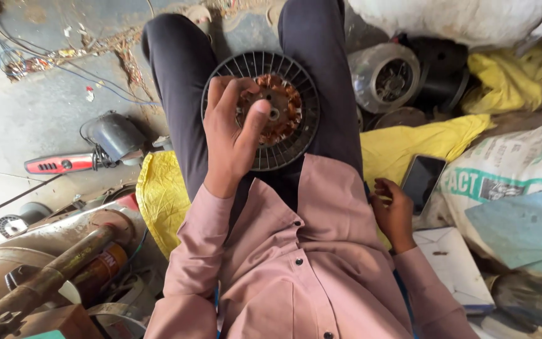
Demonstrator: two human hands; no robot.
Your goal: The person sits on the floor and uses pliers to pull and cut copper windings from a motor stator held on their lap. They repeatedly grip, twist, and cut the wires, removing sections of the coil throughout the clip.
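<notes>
While the round black ribbed motor housing with copper windings (281, 113) rests on our lap, our left hand (233, 135) fingers clamp its hub; right hand (393, 212) fingers curl loosely beside the black phone (423, 182).

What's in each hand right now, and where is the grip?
Left hand grips the fan motor at its copper-wound centre, fingers over the top. Right hand holds nothing; it rests beside the phone.

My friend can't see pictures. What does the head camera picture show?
A seated person's left hand grips a round fan motor with copper windings on their lap. Their right hand rests beside a dark phone on yellow cloth.
</notes>
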